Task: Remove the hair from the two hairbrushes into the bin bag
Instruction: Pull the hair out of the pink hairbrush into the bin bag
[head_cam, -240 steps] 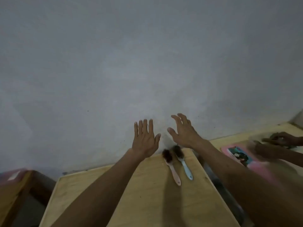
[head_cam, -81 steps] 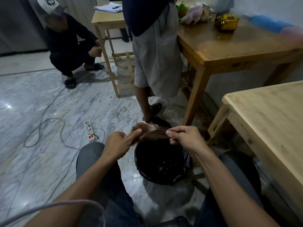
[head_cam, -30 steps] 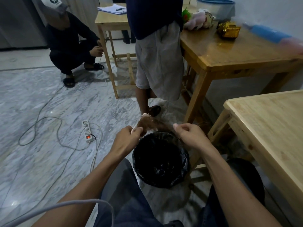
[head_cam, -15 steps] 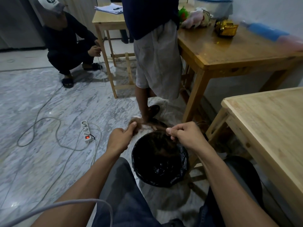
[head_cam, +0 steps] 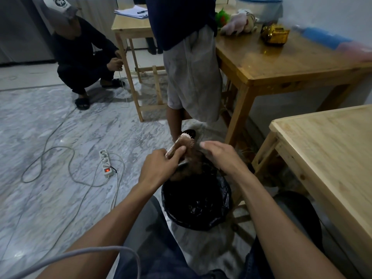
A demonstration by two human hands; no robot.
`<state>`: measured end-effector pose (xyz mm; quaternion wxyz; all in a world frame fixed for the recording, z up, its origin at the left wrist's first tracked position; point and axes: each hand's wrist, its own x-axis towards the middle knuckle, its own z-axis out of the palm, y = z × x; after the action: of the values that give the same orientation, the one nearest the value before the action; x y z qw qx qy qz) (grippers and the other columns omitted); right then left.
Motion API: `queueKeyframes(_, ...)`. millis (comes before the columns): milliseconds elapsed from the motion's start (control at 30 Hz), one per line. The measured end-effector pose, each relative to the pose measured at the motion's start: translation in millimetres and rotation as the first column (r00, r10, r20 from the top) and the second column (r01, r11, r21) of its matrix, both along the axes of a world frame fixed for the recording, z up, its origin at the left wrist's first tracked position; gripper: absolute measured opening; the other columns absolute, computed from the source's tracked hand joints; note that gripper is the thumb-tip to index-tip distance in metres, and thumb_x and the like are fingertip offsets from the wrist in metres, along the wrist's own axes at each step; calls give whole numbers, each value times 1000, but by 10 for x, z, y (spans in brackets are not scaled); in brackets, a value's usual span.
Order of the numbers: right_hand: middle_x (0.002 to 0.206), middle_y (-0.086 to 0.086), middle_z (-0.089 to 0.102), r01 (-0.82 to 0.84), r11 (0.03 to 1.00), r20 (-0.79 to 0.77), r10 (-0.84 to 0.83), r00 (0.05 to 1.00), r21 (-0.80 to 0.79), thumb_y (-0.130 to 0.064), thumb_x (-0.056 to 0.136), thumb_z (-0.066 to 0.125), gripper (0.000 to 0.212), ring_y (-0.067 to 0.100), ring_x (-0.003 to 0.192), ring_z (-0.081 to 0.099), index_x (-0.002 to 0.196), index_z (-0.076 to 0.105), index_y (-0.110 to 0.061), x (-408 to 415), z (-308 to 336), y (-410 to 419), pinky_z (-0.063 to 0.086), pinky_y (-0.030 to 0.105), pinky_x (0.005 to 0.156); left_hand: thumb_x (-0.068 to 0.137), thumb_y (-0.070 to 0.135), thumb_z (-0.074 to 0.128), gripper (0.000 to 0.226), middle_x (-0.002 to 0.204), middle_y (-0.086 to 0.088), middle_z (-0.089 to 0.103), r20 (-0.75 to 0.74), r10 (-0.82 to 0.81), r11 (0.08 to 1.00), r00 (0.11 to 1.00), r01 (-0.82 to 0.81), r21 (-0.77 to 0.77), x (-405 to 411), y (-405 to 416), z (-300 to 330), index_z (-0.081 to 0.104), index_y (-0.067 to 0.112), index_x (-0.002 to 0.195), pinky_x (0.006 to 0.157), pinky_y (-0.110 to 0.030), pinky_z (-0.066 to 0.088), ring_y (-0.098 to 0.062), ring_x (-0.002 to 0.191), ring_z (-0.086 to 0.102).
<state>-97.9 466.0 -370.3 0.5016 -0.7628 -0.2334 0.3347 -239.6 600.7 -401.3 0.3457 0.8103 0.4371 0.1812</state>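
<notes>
A pink hairbrush [head_cam: 182, 142] points up and away over the black bin bag [head_cam: 196, 200] on the floor between my knees. My left hand [head_cam: 159, 167] is closed around its handle. A clump of brown hair [head_cam: 194, 161] hangs from the bristles down toward the bag's mouth. My right hand [head_cam: 220, 157] is on the right side of the clump, fingers curled into the hair just above the bag's rim. The second hairbrush is not in sight.
A light wooden table [head_cam: 330, 154] stands at my right. A person in grey shorts [head_cam: 191, 73] stands just beyond the bag, next to a darker table [head_cam: 281, 57]. Another person [head_cam: 80, 57] crouches at the back left. A power strip [head_cam: 105, 163] and cables lie on the marble floor.
My left hand has tilted the brush head up, so its bristles now show. My right hand has dropped lower with the hair, closer to the bag's mouth.
</notes>
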Motion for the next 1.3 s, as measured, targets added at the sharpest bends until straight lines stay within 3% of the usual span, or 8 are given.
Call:
queueKeyframes(167, 88, 5, 82, -148, 989, 20, 148, 989, -2, -38, 88, 78, 23, 15, 86, 77, 96, 83, -16, -84, -220, 26, 59, 45, 95, 84, 75, 56, 70, 53, -4, 53, -2, 12, 999, 1000, -13, -29, 24, 23, -22, 48, 11, 59, 52, -34, 37, -21, 50, 54)
queueKeyframes(300, 76, 3, 79, -113, 985, 185, 137, 973, -133, -43, 87, 77, 27, 10, 66, 70, 79, 83, -17, -87, -229, -7, 60, 39, 78, 80, 80, 57, 73, 52, -10, 53, 39, 151, 962, 988, -138, -236, -52, 207, -160, 52, 9, 61, 47, -32, 39, -23, 40, 50)
queueKeyframes(600, 69, -4, 78, -31, 995, 154, 46, 987, -95, -33, 90, 77, 19, 9, 77, 73, 76, 82, -22, 15, -33, -289, 51, 26, 75, 78, 79, 58, 77, 57, -16, 58, 115, 398, 855, 910, -322, -406, -170, 504, -210, 59, 3, 68, 52, -34, 41, -25, 44, 52)
queueKeyframes(733, 109, -7, 78, -24, 988, 152, 48, 987, -152, -33, 95, 68, 14, 14, 111, 68, 101, 80, -28, 116, -84, -278, 48, 34, 99, 83, 77, 56, 71, 58, -15, 56, 128, 261, 924, 957, -210, -320, -126, 402, -143, 52, 8, 65, 48, -31, 39, -23, 44, 51)
queueKeyframes(833, 147, 0, 56, -67, 973, 140, 99, 985, -221, -37, 91, 66, 56, 20, 137, 51, 145, 58, -26, 99, -127, -154, 40, 38, 113, 83, 79, 54, 71, 58, -13, 55, 95, 147, 961, 985, -120, -247, -5, 238, -73, 49, 10, 66, 48, -34, 40, -23, 45, 52)
queueKeyframes(933, 153, -1, 51, -109, 988, 135, 124, 983, -111, -49, 82, 68, 74, 16, 138, 50, 151, 49, -31, 39, -139, -55, 41, 44, 116, 80, 83, 52, 72, 58, -9, 57, 60, 30, 967, 998, -14, -253, 101, 105, 31, 53, 12, 68, 48, -34, 41, -22, 45, 53)
queueKeyframes(1167, 92, -6, 82, -149, 989, 65, 147, 987, 22, -33, 89, 78, 15, 8, 90, 76, 102, 80, -27, -37, -310, 15, 59, 34, 94, 91, 55, 65, 46, 60, -8, 58, 124, -107, 886, 986, 151, -438, 163, 10, 151, 58, 13, 72, 50, -30, 39, -19, 46, 50)
queueKeyframes(1300, 90, -7, 81, -84, 993, 144, 95, 985, -78, -35, 88, 79, 17, 8, 90, 74, 99, 85, -22, -37, -338, -23, 57, 29, 88, 96, 42, 65, 41, 58, -9, 47, 194, 149, 816, 970, -9, -578, 88, 209, 38, 53, 8, 76, 43, -25, 31, -17, 40, 40)
